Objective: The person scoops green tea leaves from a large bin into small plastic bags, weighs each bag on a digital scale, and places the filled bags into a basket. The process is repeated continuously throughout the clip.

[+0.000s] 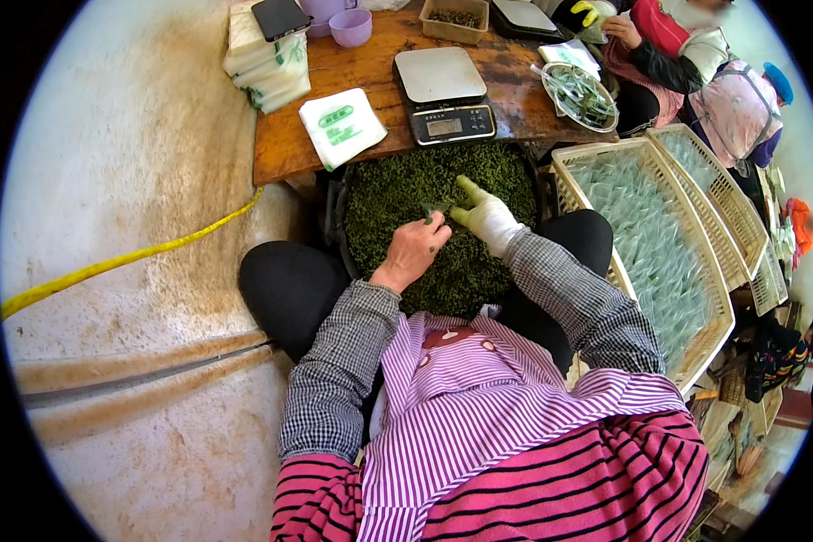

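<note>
Between my knees stands a wide dark tub (336,217) full of small green bits (397,185) that look like green peppercorns or buds. My bare left hand (413,250) is over the heap, fingers curled together. A small greenish, see-through scrap shows at its fingertips, too small to name; a few green specks stick to the skin. Just to its right, my right hand (488,219) wears a pale glove with yellow-green fingertips. Its thumb and forefinger are spread apart above the heap, with nothing visible between them; its other fingers are partly hidden.
A wooden table (370,68) ahead holds a digital scale (443,86), flat printed bags (341,126), stacked bags (266,68), a purple cup (350,28) and a basket of green packets (578,95). Cream crates (723,321) of clear packets stand right, near other people (668,54). A yellow hose (135,257) lies left.
</note>
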A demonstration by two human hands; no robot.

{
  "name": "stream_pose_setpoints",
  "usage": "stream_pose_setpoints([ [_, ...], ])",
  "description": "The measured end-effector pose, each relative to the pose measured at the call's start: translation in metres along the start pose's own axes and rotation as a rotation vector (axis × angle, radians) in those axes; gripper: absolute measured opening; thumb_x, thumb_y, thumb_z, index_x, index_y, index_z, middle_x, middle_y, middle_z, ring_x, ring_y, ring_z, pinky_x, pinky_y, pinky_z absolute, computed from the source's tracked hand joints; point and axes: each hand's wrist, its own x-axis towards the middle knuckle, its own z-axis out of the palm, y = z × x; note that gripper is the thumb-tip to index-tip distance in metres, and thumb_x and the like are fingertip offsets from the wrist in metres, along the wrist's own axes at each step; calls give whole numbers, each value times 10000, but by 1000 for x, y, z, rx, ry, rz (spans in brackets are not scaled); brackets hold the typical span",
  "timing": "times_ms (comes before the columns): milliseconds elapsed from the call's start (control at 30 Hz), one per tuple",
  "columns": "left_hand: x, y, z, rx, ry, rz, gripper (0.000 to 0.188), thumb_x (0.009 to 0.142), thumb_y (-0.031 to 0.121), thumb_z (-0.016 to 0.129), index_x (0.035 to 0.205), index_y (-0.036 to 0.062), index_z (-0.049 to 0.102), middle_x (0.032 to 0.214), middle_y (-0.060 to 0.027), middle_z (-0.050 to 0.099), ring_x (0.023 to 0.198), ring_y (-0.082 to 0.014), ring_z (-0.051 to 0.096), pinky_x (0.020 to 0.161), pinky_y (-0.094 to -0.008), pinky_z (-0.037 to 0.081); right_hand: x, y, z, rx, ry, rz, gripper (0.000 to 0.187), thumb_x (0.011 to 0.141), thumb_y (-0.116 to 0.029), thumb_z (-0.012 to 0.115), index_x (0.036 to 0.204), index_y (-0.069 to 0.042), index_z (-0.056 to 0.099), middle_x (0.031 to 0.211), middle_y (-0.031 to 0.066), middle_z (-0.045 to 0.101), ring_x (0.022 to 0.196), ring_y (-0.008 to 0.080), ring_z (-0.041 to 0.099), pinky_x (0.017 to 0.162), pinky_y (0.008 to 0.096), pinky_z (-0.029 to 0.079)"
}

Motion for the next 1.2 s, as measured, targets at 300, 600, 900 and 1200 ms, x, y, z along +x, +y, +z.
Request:
stream_pose_setpoints([
  [300,5,21,-20,-202,303,133,261,738,9,668,979,106,640,867,-39,575,619,-198,601,503,-298,511,14,-61,-56,-437,341,-572,312,778,18,603,1064,-105,601,941,140,629,837,315,640,716,395,529],
  [600,9,15,-17,-239,104,-250,202,838,122,673,1032,76,640,1105,-83,593,667,-225,648,542,-321,517,98,-128,-83,-723,306,-544,333,837,-92,603,1169,-110,581,1069,124,605,967,314,600,849,367,491],
  [900,29,-2,-19,-407,181,-565,241,880,175,641,1088,54,640,1024,-85,613,733,-202,641,656,-314,517,27,-36,-55,590,242,-266,189,832,-25,672,1020,-21,648,964,64,627,884,141,593,801,252,492],
  [1200,88,-43,-4,-762,354,-883,232,883,164,643,1023,-20,657,832,-88,690,726,-149,690,636,-282,524,32,0,-39,-137,282,-260,290,809,-161,658,1094,-109,682,1278,166,549,1197,308,509,1037,363,397],
])
